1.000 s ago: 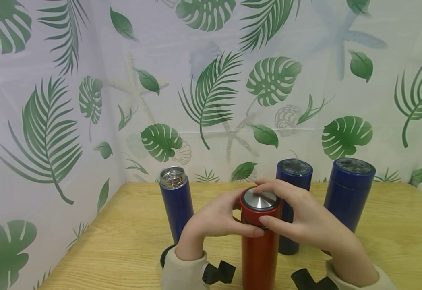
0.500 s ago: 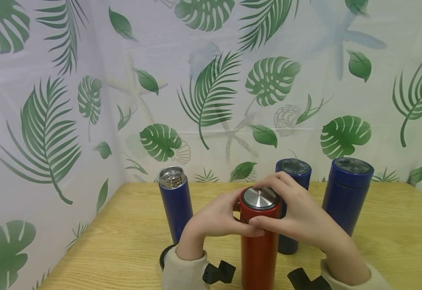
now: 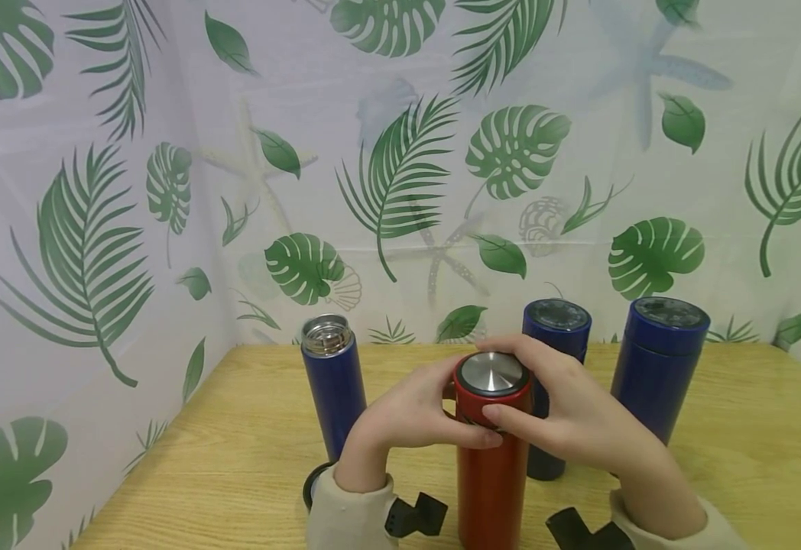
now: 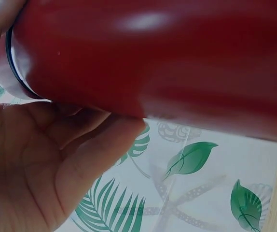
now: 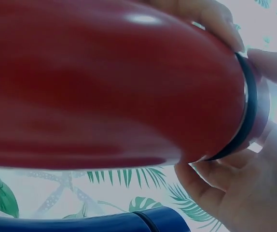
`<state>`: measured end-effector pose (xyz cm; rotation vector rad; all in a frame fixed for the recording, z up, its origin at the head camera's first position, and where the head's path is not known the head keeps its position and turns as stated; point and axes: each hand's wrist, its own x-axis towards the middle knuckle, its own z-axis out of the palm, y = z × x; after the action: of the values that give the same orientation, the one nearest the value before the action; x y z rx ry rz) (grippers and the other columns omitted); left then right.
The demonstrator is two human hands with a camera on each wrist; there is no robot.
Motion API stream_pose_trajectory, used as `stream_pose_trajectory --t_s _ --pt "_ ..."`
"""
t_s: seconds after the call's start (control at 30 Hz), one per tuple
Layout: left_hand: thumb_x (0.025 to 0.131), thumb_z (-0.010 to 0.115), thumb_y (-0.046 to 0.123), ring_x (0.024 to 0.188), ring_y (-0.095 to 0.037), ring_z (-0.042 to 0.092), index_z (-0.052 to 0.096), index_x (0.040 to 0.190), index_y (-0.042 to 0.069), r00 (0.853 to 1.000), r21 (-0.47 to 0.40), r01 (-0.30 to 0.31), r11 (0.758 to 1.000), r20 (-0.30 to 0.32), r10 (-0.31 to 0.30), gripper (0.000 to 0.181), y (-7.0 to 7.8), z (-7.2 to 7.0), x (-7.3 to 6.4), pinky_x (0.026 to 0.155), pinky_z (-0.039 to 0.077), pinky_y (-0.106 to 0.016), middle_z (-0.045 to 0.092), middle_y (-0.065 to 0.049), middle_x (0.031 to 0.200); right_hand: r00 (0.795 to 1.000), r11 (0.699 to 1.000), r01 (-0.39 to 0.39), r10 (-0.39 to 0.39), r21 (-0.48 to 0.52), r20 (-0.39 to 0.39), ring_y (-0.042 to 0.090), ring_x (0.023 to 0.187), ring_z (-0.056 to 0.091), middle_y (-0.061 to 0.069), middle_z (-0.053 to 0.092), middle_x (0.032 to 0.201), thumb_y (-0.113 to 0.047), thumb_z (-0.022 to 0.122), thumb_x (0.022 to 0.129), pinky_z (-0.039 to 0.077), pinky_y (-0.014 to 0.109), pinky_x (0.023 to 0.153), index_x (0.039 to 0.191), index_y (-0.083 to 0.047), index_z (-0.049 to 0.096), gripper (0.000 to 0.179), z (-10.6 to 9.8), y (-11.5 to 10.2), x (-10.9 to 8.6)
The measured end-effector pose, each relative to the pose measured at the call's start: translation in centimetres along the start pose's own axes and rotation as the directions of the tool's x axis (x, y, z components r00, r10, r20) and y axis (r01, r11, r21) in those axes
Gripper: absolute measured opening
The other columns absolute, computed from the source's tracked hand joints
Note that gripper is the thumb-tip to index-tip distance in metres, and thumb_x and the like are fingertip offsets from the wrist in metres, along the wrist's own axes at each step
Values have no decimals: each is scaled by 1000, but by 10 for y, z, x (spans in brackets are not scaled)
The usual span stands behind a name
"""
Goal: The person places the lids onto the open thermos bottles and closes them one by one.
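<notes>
Woodgrain bench: left hand curls round red thermos at nine o'clock, right hand round lid at three; likely slick, best gripped there.

Red flask, blue flasks, green-leaf-print backdrop

No legible txt, nos. or brand marks on the red btl, per head & wrist cams. Ditto the open blue btl, L, plus the mid blue btl and R blue btl, whose mottled tops are too blurred to read.
</notes>
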<state>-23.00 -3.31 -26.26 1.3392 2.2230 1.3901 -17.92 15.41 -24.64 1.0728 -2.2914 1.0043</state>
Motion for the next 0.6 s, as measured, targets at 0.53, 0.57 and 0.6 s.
stream_pose_trajectory --t_s 0.53,0.57,0.6 --pt "74 71 13 98 -6 51 46 122 12 1000 -7 1 1000 6 -1 54 0 0 -1 80 44 -25 56 6 108 999 997 -49 48 -64 -21 12 98 49 -3 44 118 -18 69 77 46 34 75 121 -17 44 51 4 -2 0" --pt "74 71 12 98 -6 51 46 122 12 1000 -23 2 1000 8 -2 54 0 0 -1 79 45 -25 56 6 108 1000 998 -28 28 -51 -11 12 99 49 -3 44 121 -15 68 78 46 34 76 122 -16 42 51 3 -2 0" --pt "74 71 11 98 -6 51 46 122 12 1000 -38 4 999 11 -3 54 0 0 -1 77 46 -26 56 5 108 1000 999 -14 14 -38 -1 12 99 50 -2 45 121 -12 66 79 45 33 77 124 -16 41 52 2 -2 0"
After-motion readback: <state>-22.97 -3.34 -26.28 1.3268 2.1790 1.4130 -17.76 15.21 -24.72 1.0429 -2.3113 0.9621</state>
